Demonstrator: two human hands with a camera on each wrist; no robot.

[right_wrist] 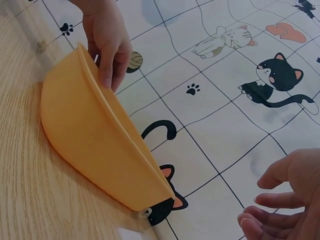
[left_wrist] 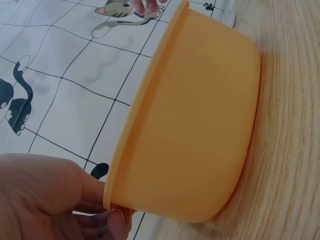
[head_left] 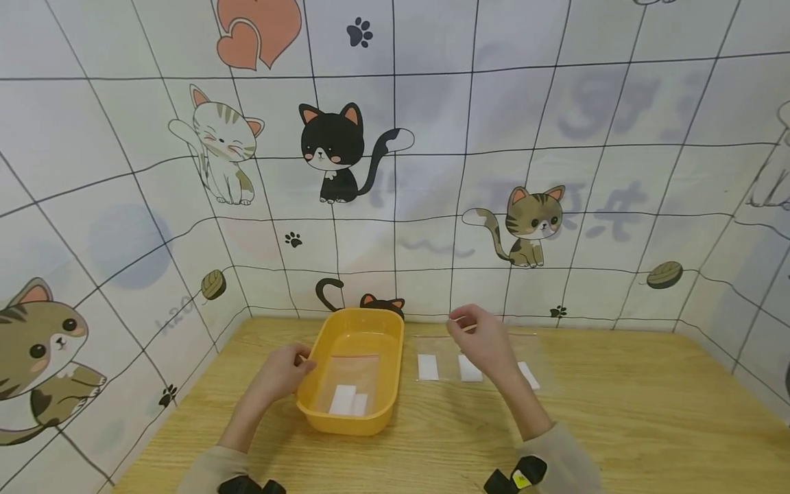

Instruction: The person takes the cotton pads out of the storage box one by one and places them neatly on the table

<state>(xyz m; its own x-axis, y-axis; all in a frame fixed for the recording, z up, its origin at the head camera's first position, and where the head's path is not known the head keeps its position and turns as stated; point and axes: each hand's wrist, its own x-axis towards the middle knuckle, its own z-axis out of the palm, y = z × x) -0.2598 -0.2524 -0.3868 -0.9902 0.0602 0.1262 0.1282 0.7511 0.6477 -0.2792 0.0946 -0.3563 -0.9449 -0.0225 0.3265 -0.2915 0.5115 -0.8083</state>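
My left hand (head_left: 285,372) pinches the rim of a yellow plastic basin (head_left: 396,384) on its left side. In the left wrist view that hand's fingers (left_wrist: 118,225) curl under the basin's lip. A clear zip bag (head_left: 350,376) with white pieces inside lies in the basin. To the right, my right hand (head_left: 481,339) is raised over a row of clear zip bags (head_left: 447,346), each showing a white rectangle. It partly covers the middle one in the head view. Its fingers (right_wrist: 275,200) are loosely bent with nothing between them in the right wrist view.
The basin and bags stand on a light wooden table (head_left: 642,412). Close behind them rises a white grid-patterned cloth (head_left: 432,171) printed with cartoon cats, which also runs along the left and right sides.
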